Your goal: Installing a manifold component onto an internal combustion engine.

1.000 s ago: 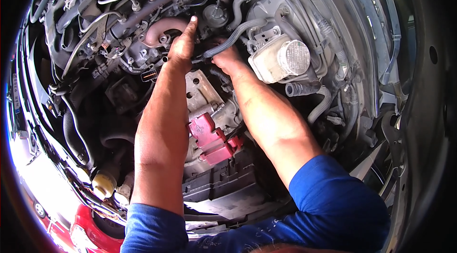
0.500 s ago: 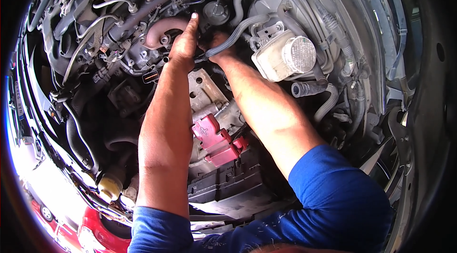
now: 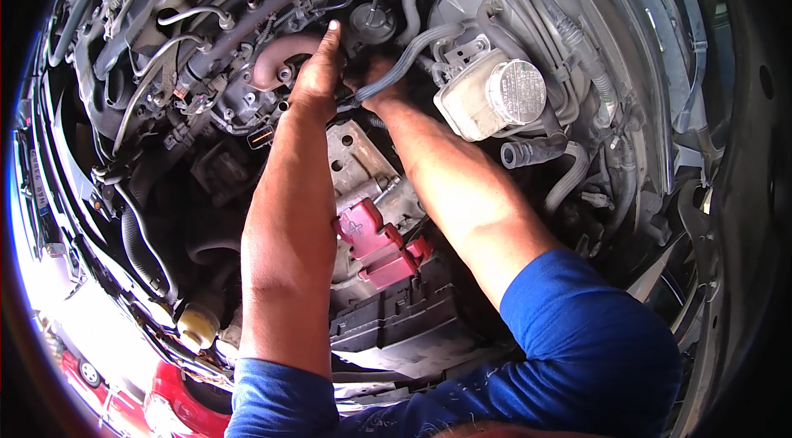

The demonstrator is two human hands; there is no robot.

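Both arms reach deep into a car's engine bay. My left hand (image 3: 317, 79) is beside a reddish-brown curved pipe (image 3: 276, 57), its thumb stretched up and its other fingers hidden below in the gap. Just to its right, my right hand (image 3: 381, 79) reaches under a grey ribbed hose (image 3: 410, 60); its fingers are lost in shadow. What either hand touches down there cannot be made out. Beyond the hands sits a round grey metal part (image 3: 373, 21). Between my forearms lies a metal bracket plate (image 3: 353, 149) with holes.
A red terminal cover (image 3: 381, 244) sits on the black battery (image 3: 404, 314) near me. To the right stand a whitish fluid reservoir (image 3: 474, 100) with a round cap (image 3: 518, 91) and an open-ended hose (image 3: 532, 152). Metal fuel lines (image 3: 194, 17) cross the engine at left.
The view has shifted very slightly. My hands stay in nearly the same place, the left thumb still pointing up.
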